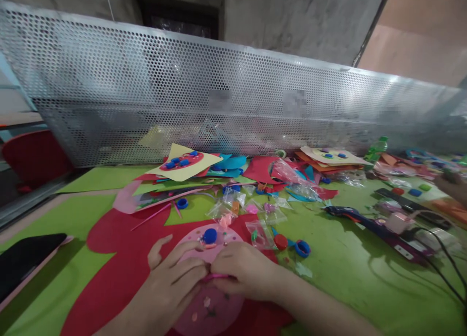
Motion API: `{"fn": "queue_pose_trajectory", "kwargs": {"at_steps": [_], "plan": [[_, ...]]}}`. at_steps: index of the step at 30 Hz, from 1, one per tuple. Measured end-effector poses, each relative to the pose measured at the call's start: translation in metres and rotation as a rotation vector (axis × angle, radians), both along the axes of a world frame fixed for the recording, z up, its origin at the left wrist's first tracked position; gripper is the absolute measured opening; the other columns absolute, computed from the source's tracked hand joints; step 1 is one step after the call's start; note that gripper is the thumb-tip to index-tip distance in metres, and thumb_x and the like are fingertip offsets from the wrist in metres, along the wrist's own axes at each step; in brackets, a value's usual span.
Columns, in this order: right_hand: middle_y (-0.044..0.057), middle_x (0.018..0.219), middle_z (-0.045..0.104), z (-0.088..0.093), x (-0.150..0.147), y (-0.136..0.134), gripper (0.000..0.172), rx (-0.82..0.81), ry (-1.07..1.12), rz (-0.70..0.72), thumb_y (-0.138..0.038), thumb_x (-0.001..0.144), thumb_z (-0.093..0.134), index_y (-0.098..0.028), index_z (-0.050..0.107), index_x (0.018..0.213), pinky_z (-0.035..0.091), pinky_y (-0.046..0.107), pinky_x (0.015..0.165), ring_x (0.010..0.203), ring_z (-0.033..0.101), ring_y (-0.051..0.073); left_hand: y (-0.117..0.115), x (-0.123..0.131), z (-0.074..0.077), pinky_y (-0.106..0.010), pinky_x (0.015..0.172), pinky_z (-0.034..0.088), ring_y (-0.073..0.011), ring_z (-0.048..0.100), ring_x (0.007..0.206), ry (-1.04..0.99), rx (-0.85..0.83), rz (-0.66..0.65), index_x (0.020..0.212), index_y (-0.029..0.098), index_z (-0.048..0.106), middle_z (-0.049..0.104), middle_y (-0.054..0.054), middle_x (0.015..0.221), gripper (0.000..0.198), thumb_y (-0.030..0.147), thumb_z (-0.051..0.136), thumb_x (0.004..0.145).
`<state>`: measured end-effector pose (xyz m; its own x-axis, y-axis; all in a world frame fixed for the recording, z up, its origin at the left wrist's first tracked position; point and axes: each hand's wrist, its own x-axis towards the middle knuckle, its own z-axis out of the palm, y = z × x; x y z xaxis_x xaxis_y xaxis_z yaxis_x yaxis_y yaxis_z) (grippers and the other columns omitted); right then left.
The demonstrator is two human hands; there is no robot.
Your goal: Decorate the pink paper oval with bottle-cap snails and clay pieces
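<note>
My left hand (175,275) lies over a pink oval paper piece (215,309), its fingers stretched out and its thumb apart. Beside it my right hand (244,270) is closed, fingers curled round a thin pink stick (217,276) just above the paper. The fingertips of both hands meet near the stick's end, hiding part of it. A blue round cap (210,236) and small decorations sit on the upper part of the pink oval. Under the oval spreads a large red paper cutout (105,282). Small flower-like and leaf-like bits show on the oval's lower part.
Beyond my hands lie small plastic bags (260,234), a red cap (280,242) and a blue cap (302,248). A phone (29,258) is at left, a power strip (379,233) with cables at right. A perforated metal panel (251,97) stands behind; another person's hand (452,185) shows far right.
</note>
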<state>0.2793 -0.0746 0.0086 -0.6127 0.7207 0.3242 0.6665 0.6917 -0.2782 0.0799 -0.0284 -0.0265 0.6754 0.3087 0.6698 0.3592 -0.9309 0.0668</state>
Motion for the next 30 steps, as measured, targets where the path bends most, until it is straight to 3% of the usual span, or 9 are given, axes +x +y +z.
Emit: {"fn": "queue_pose_trajectory", "kwargs": {"at_steps": [4,9,13,17,24,30], "plan": [[-0.001,0.062,0.056,-0.004,0.002,0.003,0.033,0.052,-0.016,0.048,-0.033,0.092,0.038,-0.020,0.049,0.063,0.034,0.025,0.057,0.060,0.046,0.013,0.001,0.001,0.005,-0.034,0.102,0.027,-0.0178,0.056,0.098,0.100,-0.014,-0.040,0.086,0.023,0.059,0.067,0.001,0.086,0.018,0.018,0.042,0.086],[0.001,0.063,0.057,-0.006,0.003,0.004,0.042,-0.002,0.013,0.068,-0.037,0.094,0.027,-0.020,0.050,0.064,0.036,0.027,0.062,0.062,0.047,0.014,0.002,0.002,0.005,-0.027,0.096,0.031,-0.0166,0.054,0.100,0.083,-0.041,-0.072,0.087,0.023,0.058,0.066,0.001,0.089,0.024,0.011,0.037,0.085],[0.001,0.065,0.055,-0.001,0.004,0.001,0.042,-0.124,0.139,0.084,-0.038,0.095,0.025,-0.019,0.049,0.067,0.039,0.024,0.065,0.065,0.047,0.013,0.000,0.001,0.017,-0.034,0.100,0.025,-0.0182,0.052,0.101,0.104,-0.149,-0.114,0.093,0.023,0.057,0.066,0.001,0.089,0.016,0.015,0.045,0.086],[0.000,0.061,0.048,0.006,0.004,-0.003,0.044,-0.274,0.310,0.093,-0.044,0.093,0.026,-0.019,0.046,0.064,0.038,0.023,0.060,0.060,0.045,0.012,-0.002,0.002,0.031,-0.033,0.094,0.034,-0.0186,0.052,0.100,0.171,-0.329,-0.172,0.088,0.022,0.057,0.065,0.000,0.089,0.014,0.017,0.044,0.088],[0.000,0.058,0.053,0.011,0.006,-0.007,0.048,-0.562,0.627,0.094,-0.049,0.091,0.030,-0.017,0.051,0.061,0.043,0.023,0.061,0.057,0.053,0.011,-0.003,0.003,0.041,-0.032,0.094,0.034,-0.0170,0.053,0.099,0.134,-0.512,-0.252,0.087,0.023,0.058,0.065,0.000,0.087,0.018,0.021,0.040,0.090],[0.000,0.059,0.051,0.010,0.013,-0.002,0.045,-0.693,0.902,0.014,-0.050,0.090,0.032,-0.016,0.050,0.068,0.042,0.025,0.055,0.052,0.049,0.011,-0.005,0.001,0.046,-0.029,0.091,0.039,-0.0150,0.052,0.100,0.073,-0.701,-0.142,0.094,0.023,0.052,0.060,-0.001,0.098,0.022,0.023,0.031,0.092]]}}
